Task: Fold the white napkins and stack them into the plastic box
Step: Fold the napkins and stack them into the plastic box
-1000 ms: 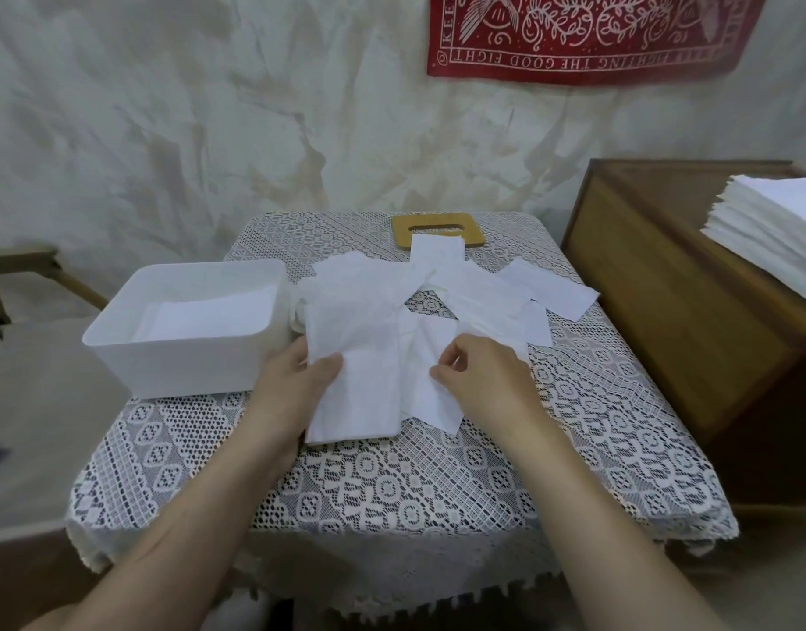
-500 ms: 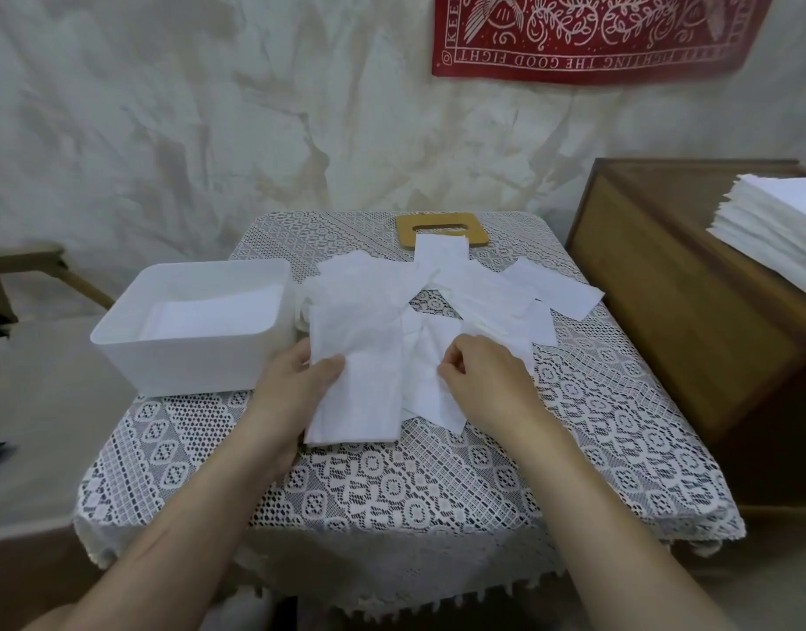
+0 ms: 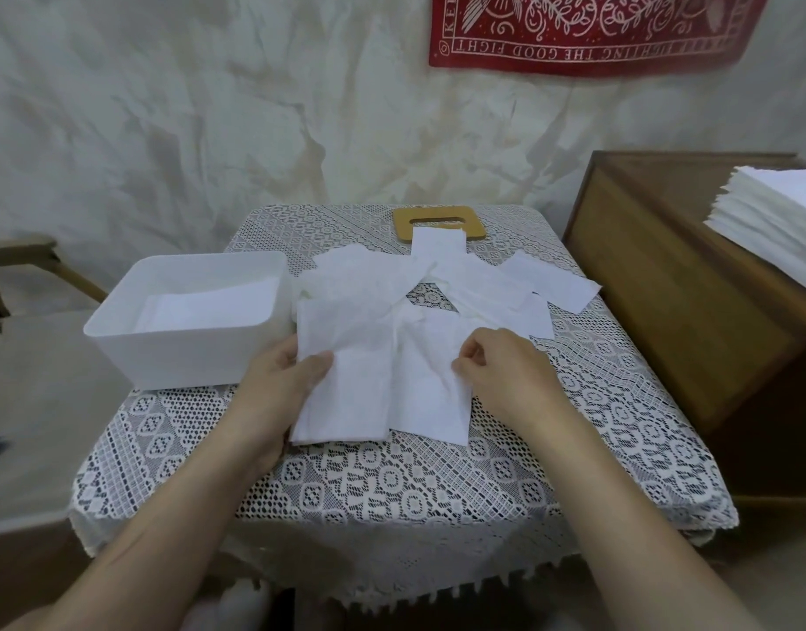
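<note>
Napkins [image 3: 460, 284], white and crumpled, are spread overlapping across the far half of the lace-covered counter [image 3: 392, 485], approx. 11 to 2 o'clock from its centre. One long napkin [image 3: 346, 403], folded lengthwise, is laid at centre nearest the viewer, running 12 to 6 o'clock. Its left edge is gripped by the left hand [image 3: 282, 380], w/ the thumb pressed on top and the other fingers hidden beneath the sheet. A second napkin [image 3: 433, 403] is laid just beside it at 3 o'clock and is partly overlapped by it. A raised crease in it is pinched btw. the thumb and curled fingers of the right hand [image 3: 505, 366]. The plastic box [image 3: 178, 357] is set at 9 o'clock on the counter, its right wall close against the loose napkins; whether they touch cannot be told. Flat white sheets [image 3: 200, 307] are seen stacked low inside the box. A tan wooden piece [image 3: 403, 220] w/ a slot is laid at 12 o'clock by the far edge, partly covered by one napkin. A wooden cabinet [image 3: 665, 289] is stood off the counter at 3 o'clock, and a tall stack of white napkins [image 3: 774, 211] is kept on its top, cut by the frame edge. A red printed cloth [image 3: 587, 29] is hung on the mottled wall [image 3: 209, 107] at 1 o'clock.
</note>
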Motion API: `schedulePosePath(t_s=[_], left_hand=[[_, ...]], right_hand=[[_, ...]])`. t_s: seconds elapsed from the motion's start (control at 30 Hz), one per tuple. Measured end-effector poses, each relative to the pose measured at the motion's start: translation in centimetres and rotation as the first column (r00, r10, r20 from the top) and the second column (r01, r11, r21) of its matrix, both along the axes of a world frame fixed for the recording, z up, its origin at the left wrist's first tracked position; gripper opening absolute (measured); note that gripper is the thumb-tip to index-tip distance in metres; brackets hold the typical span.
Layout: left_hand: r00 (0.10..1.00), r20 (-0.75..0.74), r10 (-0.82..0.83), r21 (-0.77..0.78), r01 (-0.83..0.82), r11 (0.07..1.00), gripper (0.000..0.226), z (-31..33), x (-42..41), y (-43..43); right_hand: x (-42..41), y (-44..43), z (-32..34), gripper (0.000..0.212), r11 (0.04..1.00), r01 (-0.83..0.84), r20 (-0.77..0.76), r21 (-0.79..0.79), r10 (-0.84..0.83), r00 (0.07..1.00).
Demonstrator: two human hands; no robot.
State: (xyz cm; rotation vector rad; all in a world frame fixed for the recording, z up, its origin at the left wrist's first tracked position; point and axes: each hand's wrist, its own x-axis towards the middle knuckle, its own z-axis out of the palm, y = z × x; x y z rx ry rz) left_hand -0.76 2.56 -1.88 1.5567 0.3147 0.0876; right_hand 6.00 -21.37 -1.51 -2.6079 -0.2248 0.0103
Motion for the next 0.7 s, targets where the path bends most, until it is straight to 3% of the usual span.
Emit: schedulePosePath(t_s=[0.1,0.17,0.47,0.57,0.7], left_hand=[[1.000,-0.008,-0.006,-0.012,0.006,1.000,0.020,-0.13,0.17,-0.26],[1.000,-0.012,-0.003,-0.032,0.003,0.999,0.020,-0.23,0.27,-0.39],[1.000,-0.015,-0.001,-0.056,0.000,0.998,0.021,-0.35,0.53,-0.48],[1.000,-0.011,-0.008,-0.077,0.007,0.997,0.021,-0.32,0.58,-0.65],[1.000,-0.010,0.015,-0.085,-0.016,0.996,0.020,-0.19,0.75,-0.76]], right_hand=[[-0.06,0.15,0.15,0.036,0.996,0.074,-0.072,-0.054,-0.078,0.994],[-0.10,0.37,0.37,0.041,0.992,0.098,-0.096,-0.081,-0.105,0.990],[0.34,0.19,0.14,0.011,0.999,0.053,-0.116,0.013,-0.051,0.992],[0.40,0.17,-0.08,0.011,0.999,-0.005,-0.050,0.052,0.007,0.999],[0.28,-0.04,0.78,0.010,0.992,-0.066,0.181,0.111,0.045,0.982]])
